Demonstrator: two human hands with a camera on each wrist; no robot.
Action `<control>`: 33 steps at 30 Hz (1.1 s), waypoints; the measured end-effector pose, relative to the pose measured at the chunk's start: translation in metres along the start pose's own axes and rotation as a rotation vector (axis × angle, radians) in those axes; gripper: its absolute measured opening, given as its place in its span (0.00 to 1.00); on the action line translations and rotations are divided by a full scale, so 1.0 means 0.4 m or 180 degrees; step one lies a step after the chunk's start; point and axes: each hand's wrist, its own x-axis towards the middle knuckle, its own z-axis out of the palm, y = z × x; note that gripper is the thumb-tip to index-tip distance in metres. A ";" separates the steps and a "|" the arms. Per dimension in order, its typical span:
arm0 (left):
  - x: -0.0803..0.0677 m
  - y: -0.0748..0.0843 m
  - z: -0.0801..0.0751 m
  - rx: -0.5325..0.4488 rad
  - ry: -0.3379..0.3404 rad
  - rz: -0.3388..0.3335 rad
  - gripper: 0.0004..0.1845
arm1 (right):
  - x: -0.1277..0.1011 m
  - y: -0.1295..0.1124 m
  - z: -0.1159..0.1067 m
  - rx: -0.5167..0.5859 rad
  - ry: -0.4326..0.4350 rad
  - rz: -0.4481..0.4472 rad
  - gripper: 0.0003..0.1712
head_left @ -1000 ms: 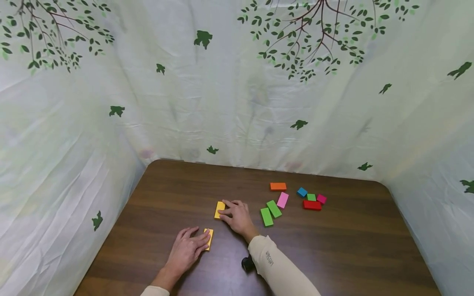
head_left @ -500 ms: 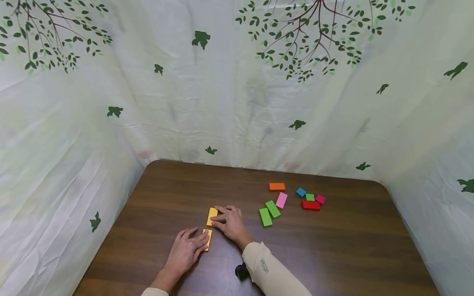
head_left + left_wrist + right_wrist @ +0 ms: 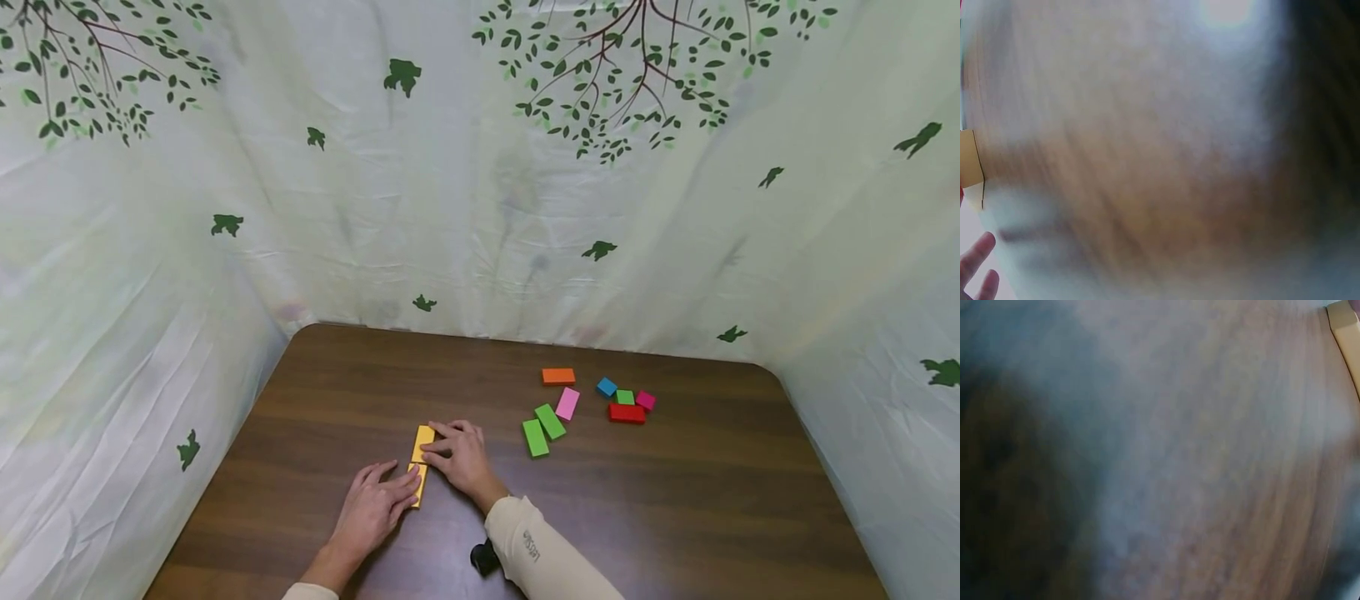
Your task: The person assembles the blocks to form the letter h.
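Observation:
Two yellow blocks lie end to end on the brown table [image 3: 675, 517] in the head view. My right hand [image 3: 441, 447] rests its fingers flat on the far yellow block [image 3: 423, 437], with the thumb along its near edge. The fingers of my left hand [image 3: 393, 487] lie straight on the near yellow block [image 3: 417, 492] and cover its left side. Both wrist views are heavily blurred. The left wrist view shows a yellow block edge [image 3: 969, 159] and fingertips [image 3: 979, 262]. A yellow block corner [image 3: 1347, 325] appears in the right wrist view.
To the right lie two green blocks [image 3: 542, 429], a pink block [image 3: 567, 403], an orange block [image 3: 558, 376], and a cluster of blue [image 3: 606, 387], small green [image 3: 625, 397], magenta [image 3: 645, 401] and red [image 3: 627, 412] blocks. Leaf-print sheets [image 3: 480, 208] wall in the table.
My right hand has slid the far yellow block left and nearer, until it meets the near yellow block. My left hand has stayed on the near block.

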 end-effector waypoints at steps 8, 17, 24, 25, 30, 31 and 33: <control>-0.003 0.000 0.001 -0.0010 0.0011 -0.0008 0.16 | -0.005 -0.008 0.005 0.0018 -0.0009 0.0003 0.10; -0.002 0.002 0.001 0.0002 -0.0038 -0.0027 0.16 | -0.005 -0.008 0.006 0.0018 -0.0032 0.0034 0.11; -0.003 0.002 0.003 -0.0009 -0.0036 -0.0050 0.17 | -0.006 -0.007 0.002 0.0035 -0.0028 0.0024 0.11; -0.003 0.002 0.003 -0.0013 -0.0036 -0.0053 0.17 | -0.006 -0.007 0.002 0.0041 -0.0023 0.0020 0.11; -0.003 0.001 0.002 -0.0012 -0.0074 -0.0065 0.16 | -0.008 -0.006 0.001 0.0057 0.0003 0.0009 0.11; -0.003 0.002 0.002 -0.0015 -0.0082 -0.0068 0.16 | -0.009 -0.006 0.001 0.0063 0.0010 0.0006 0.11; -0.003 0.002 0.002 -0.0026 -0.0101 -0.0082 0.16 | -0.010 -0.006 0.001 0.0068 0.0022 -0.0001 0.11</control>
